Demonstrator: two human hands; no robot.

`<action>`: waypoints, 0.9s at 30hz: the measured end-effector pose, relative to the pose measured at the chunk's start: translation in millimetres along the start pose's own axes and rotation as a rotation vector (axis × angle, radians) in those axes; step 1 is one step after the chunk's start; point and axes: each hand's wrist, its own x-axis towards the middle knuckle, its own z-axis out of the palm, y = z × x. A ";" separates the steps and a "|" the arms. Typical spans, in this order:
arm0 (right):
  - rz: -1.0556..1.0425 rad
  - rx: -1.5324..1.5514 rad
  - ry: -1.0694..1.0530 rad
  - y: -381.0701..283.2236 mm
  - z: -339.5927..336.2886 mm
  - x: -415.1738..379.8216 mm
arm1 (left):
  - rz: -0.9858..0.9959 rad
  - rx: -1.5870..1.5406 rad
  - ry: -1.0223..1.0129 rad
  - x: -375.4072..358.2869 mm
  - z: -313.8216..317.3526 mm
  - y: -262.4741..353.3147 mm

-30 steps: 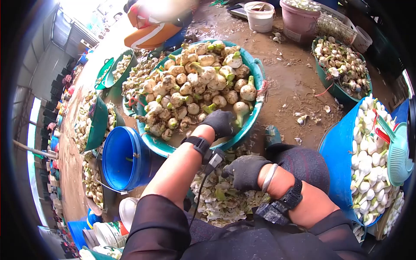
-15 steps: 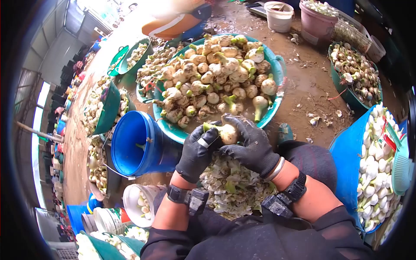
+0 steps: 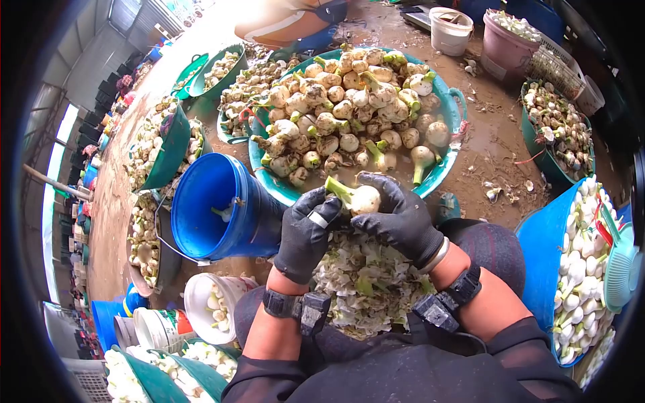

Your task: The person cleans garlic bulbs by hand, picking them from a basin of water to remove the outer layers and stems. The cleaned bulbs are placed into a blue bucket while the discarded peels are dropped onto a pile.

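Note:
A pale garlic bulb point(image 3: 365, 200) with a short green stem is held between my two black-gloved hands, over the near rim of a green tub point(image 3: 451, 168). My left hand point(image 3: 306, 232) is closed on its stem side, fingers bent. From the right, my right hand point(image 3: 406, 225) curls around the bulb, thumb low against it. The tub holds a heap of soil-stained garlic bulbs point(image 3: 342, 111) with cut stems, and some murky water. Below my hands lies a pile of white and green peelings point(image 3: 366, 285).
A blue bucket point(image 3: 252, 215) stands tilted to my left, with a white bucket point(image 3: 235, 295) nearer me. At right, a blue container point(image 3: 537, 262) is full of cleaned white bulbs beside a green strainer point(image 3: 621, 269). More tubs stand around; a person point(image 3: 295, 27) is beyond.
The bulb has turned in my hands and shows a whiter, cleaner surface and more of its green stem. My view has shifted slightly. Both hands stay on the bulb.

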 end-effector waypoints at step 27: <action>0.580 0.609 -0.114 -6.5 -9.9 2.4 | -0.004 -0.035 -0.133 -4.1 -2.6 -14.5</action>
